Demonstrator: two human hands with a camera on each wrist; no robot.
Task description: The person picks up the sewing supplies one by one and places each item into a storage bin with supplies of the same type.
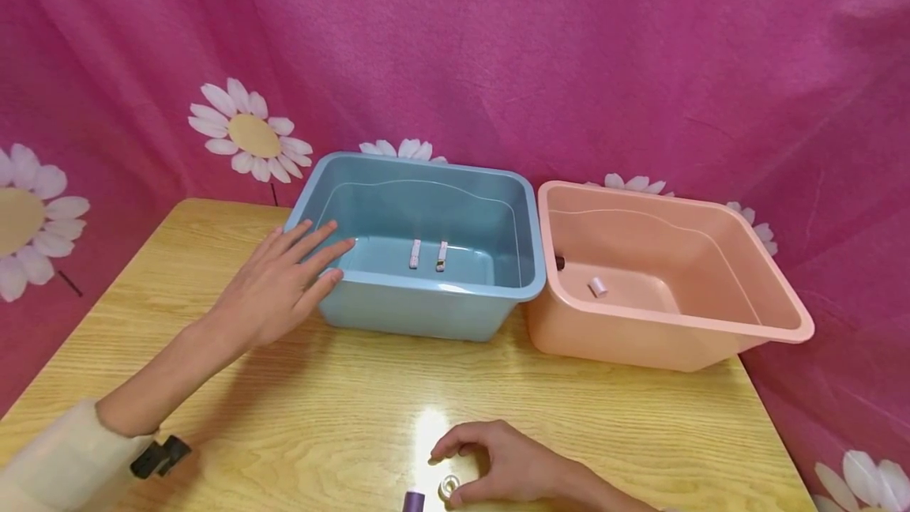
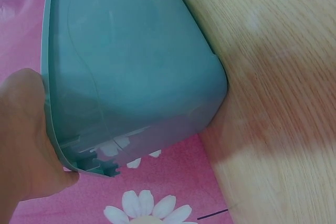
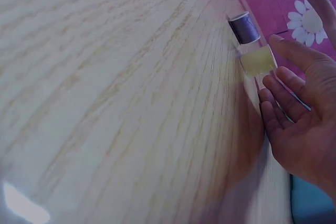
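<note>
My left hand [image 1: 280,283] lies at the near left corner of the blue tub [image 1: 419,308], fingers spread and straight. The left wrist view has this hand [image 2: 26,140] against the tub's rim. At the table's near side, my right hand [image 1: 508,464] is around a small yellow thread spool [image 3: 258,61], which stands on end between thumb and fingers. Gaps show between the fingers and that spool. Beside it is a purple thread spool [image 1: 414,502], partly cut off in the head view.
Two pale pink strip-like pieces, one piece [image 1: 415,254] left of the other piece [image 1: 441,257], lie in the blue tub. A peach tub [image 1: 640,328] to its right holds a pale pink spool [image 1: 598,287] and a small dark brown item [image 1: 560,263]. A pink flowered cloth [image 1: 455,46] hangs behind.
</note>
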